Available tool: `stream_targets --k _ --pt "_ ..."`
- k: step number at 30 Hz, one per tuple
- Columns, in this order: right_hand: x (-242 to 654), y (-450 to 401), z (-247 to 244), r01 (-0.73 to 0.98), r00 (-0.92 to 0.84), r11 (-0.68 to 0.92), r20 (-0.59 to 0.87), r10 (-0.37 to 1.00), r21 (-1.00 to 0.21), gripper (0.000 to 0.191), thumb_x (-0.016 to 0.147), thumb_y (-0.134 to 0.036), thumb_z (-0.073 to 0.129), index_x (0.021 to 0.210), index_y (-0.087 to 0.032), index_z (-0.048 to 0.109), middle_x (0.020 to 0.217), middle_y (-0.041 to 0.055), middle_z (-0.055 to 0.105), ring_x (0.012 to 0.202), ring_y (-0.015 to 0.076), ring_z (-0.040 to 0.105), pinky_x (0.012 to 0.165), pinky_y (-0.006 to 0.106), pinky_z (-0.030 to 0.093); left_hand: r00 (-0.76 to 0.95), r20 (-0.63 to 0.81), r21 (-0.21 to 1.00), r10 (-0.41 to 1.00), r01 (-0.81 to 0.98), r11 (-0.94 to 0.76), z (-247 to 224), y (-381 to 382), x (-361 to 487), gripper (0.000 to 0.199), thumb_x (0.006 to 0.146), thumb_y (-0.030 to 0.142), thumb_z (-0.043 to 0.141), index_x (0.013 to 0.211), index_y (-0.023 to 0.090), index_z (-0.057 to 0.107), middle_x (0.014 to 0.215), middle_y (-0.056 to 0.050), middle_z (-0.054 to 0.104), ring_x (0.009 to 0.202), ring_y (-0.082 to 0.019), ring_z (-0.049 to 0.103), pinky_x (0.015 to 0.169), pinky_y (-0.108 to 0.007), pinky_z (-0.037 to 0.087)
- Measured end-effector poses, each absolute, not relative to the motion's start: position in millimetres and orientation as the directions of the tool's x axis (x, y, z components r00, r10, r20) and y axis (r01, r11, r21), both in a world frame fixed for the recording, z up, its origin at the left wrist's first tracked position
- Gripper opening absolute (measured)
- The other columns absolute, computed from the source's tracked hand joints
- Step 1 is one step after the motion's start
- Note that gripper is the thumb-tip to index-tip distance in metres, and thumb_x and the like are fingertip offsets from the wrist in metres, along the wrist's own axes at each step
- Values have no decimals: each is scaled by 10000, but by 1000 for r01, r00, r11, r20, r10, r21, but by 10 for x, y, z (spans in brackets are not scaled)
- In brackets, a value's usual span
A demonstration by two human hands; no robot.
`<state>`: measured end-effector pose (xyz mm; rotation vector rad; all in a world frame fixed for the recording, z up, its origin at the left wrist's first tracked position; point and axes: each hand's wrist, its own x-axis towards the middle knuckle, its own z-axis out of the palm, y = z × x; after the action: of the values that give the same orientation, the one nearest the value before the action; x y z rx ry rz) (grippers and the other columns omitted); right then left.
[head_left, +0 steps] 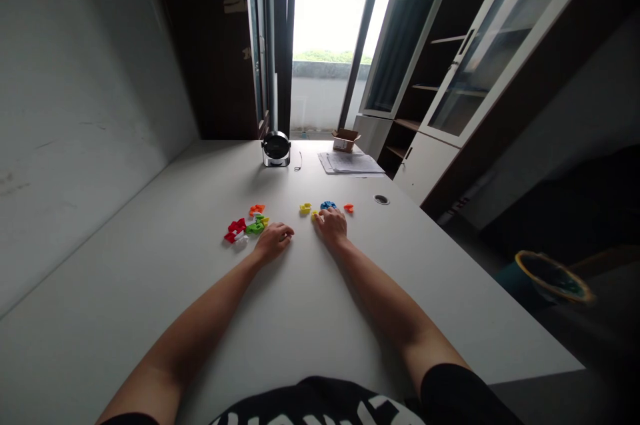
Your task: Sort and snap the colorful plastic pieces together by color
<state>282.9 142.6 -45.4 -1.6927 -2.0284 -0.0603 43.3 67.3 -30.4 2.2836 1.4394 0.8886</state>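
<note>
My left hand [273, 242] rests low over the white table, fingers loosely curved and a little apart, with nothing visible in them. Just left of it lie small plastic pieces: a green piece [256, 227], red pieces [236, 229], a white piece [241, 239] and an orange piece [257, 209]. My right hand [333, 226] is closed at a small yellow plastic piece [315, 216], its fingertips partly hidden. Blue plastic pieces [328, 205] sit right beyond its fingers. Another yellow piece [305, 209] lies to its left, and an orange-red piece [349, 208] to its right.
On the far part of the table [210, 318] stand a round black device [276, 147] and an open cardboard box [345, 139] behind papers [353, 163]. A cable hole [381, 199] is at the right. Beyond the right edge is a bin [553, 277]; a wall borders the left.
</note>
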Motion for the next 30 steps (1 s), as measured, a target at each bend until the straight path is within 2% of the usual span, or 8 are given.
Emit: stream_targets --k 5,10,14,23,30 --pt "2834 1431 -418 922 -90 230 404 910 -313 210 994 -319 511 1055 -192 666 1018 104 681 984 243 569 910 346 377 316 355 543 880 697 -469 -309 681 436 191 874 176 591 975 237 740 1009 -52 717 952 -223 643 896 -353 498" --pt "2815 1414 -419 898 -153 295 397 905 -327 172 978 -271 515 1067 -202 645 991 75 678 908 220 575 842 320 400 313 342 556 886 693 -459 -315 695 436 191 872 173 592 977 231 742 1005 -54 717 956 -220 648 903 -347 503" --pt "2801 1407 -429 904 -171 308 409 896 -297 175 992 -283 509 1044 -212 660 1044 89 663 952 229 573 847 323 413 309 349 559 885 689 -461 -318 696 441 197 868 162 594 976 235 741 1004 -50 722 941 -216 649 898 -346 503" --pt "2788 1414 -448 912 -177 302 398 900 -277 267 1007 -313 513 1216 -217 648 1189 103 643 1077 238 566 911 328 432 314 354 557 881 686 -469 -312 692 441 191 874 169 595 980 239 737 1005 -44 721 939 -214 645 889 -340 494" --pt "2779 1427 -434 917 -239 332 365 900 -219 310 981 -280 549 1268 -199 636 1201 123 652 1110 256 559 944 337 408 316 349 559 882 685 -467 -299 690 446 183 876 166 598 976 235 735 1000 -47 718 937 -211 648 898 -339 496"
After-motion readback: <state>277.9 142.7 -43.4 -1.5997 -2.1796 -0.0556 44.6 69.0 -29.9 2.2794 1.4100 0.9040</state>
